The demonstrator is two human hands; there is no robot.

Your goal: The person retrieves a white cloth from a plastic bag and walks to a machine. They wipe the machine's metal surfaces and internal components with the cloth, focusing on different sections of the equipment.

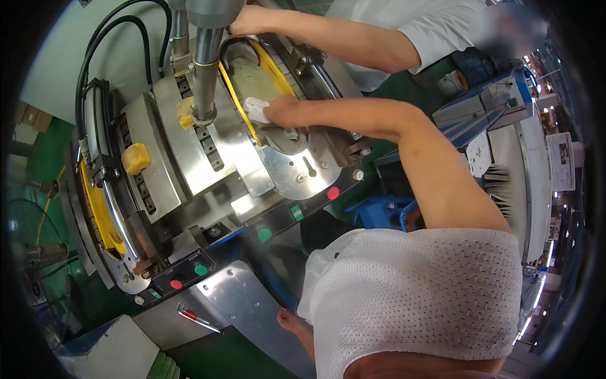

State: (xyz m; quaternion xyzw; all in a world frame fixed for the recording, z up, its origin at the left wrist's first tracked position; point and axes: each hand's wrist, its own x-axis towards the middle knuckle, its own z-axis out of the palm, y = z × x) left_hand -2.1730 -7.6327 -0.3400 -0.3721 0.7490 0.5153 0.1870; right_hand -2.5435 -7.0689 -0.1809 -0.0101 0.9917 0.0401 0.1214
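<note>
Pressing a cloth (254,107) onto the grey mould (247,74), upper middle of the frame, just inside the yellow ring (276,67). Clamping it with the right hand (282,112), grip closed on the cloth. Probably best wiping with flat fingertips, following the ring's edge and steering clear of the column (205,69) to the left and the co-worker's hand (243,22) above. Resting the left hand (289,319) on the plate (240,303), lower middle; cannot tell its grip.

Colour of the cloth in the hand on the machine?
White cloth, pressed under the right hand against the machine; head view.
</note>
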